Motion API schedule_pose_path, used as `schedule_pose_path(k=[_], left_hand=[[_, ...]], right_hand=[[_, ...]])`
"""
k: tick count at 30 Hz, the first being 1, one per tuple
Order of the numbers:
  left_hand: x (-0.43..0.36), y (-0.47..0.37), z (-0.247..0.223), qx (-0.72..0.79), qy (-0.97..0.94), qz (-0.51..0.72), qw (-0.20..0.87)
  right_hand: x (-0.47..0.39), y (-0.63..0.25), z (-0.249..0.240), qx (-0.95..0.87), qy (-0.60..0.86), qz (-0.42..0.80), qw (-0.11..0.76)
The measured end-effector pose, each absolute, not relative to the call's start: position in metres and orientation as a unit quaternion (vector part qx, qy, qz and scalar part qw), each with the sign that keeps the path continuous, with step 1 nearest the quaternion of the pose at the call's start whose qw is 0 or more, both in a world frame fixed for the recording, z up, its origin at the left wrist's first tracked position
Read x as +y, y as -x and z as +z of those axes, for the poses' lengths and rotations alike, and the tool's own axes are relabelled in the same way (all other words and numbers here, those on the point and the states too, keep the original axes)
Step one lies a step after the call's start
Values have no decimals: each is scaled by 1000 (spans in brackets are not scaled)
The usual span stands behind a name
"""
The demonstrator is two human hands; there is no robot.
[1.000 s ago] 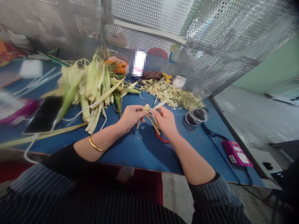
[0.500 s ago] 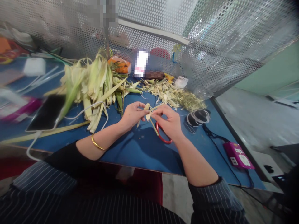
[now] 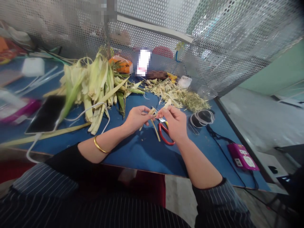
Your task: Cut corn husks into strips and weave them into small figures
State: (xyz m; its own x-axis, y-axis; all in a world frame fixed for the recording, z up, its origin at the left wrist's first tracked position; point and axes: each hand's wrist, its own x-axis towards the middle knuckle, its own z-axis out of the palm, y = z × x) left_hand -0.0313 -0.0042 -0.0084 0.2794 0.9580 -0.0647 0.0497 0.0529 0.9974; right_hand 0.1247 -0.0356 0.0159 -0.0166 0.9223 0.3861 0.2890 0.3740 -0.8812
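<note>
On the blue worktop (image 3: 142,155), red-handled scissors (image 3: 161,135) show beside the right hand (image 3: 174,122), close to the left hand (image 3: 136,119); both hands pinch narrow pale husk strips (image 3: 156,130). Beyond lie long yellow-green husks (image 3: 96,82) and, rightward, shredded husk scraps (image 3: 177,96).

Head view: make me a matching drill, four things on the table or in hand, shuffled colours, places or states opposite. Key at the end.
Things:
1. Strip
2. Scissors
3. Husk pile
4. Socket box

Colour, place or state:
A. purple
B. heaped beside the dark phone
C. held in the left hand
D. red-handled

Pairs: 1-C, 2-D, 3-B, 4-A
</note>
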Motion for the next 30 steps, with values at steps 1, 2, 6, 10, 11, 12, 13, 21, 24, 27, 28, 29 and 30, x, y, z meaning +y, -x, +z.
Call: schedule_pose_path(k=[1,2,6,10,11,12,13,21,24,27,28,29,30], left_hand=[[-4,31,-9,452,-560,399,568],[-4,31,-9,455,-558,403,565],[-3,32,-9,467,-561,421,539],[-2,33,-9,476,-584,423,504],[-2,33,-10,477,-588,422,499],[-2,33,-10,477,-590,421,497],[-2,33,-10,476,-592,420,496],[-3,34,-10,480,-620,411,465],[-4,34,-9,475,-632,410,455],[-5,34,-8,468,-635,414,454],[-6,34,-7,469,-634,415,455],[-6,34,-6,469,-633,414,455],[-7,33,-6,469,-633,415,455]], right_hand=[[-35,-126,17,-646,473,294,522],[-35,-127,17,-649,476,288,519],[-31,-131,15,-658,505,299,471],[-28,-134,11,-669,512,329,426],[-28,-134,10,-672,509,336,420],[-27,-134,10,-674,506,342,416],[-27,-134,9,-676,503,347,412],[-29,-133,10,-688,512,344,382],[-29,-133,9,-686,523,335,378],[-28,-132,8,-689,527,324,378],[-28,-132,8,-693,528,314,378],[-28,-132,9,-699,529,299,379],[-29,-132,9,-707,531,277,377]])
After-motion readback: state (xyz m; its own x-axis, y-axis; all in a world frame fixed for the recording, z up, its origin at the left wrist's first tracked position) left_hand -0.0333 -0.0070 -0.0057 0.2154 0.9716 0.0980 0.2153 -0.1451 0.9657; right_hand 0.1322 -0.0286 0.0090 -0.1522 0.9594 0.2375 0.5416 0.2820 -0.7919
